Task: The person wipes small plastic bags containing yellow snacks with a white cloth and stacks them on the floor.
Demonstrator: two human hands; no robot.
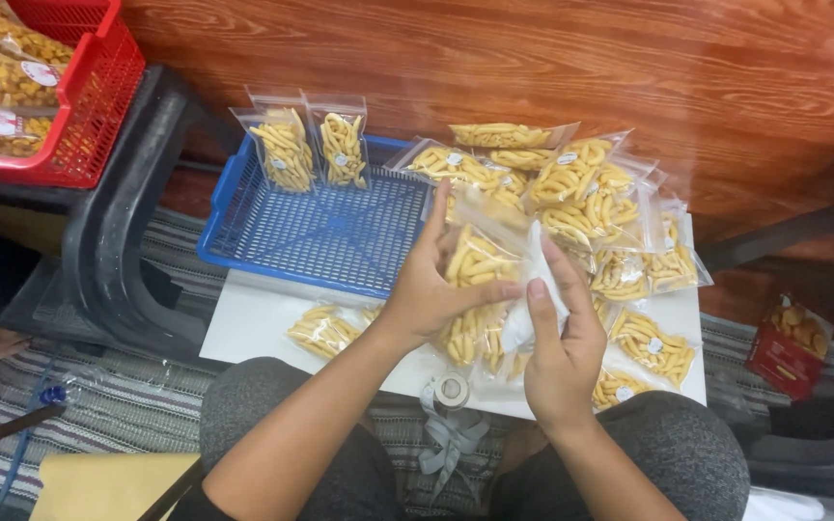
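The left hand [427,289] grips 1 clear snack bag [480,275] just in front of the blue tray [311,236]. The right hand [557,333] pinches what looks like a white sheet [533,304] against it. A loose grip could drop the bag.

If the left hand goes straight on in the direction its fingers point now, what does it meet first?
The left hand holds a snack bag, fingers pointing up and away. Straight on, it would probably first meet the heap of filled bags by the blue tray; depth is unclear.
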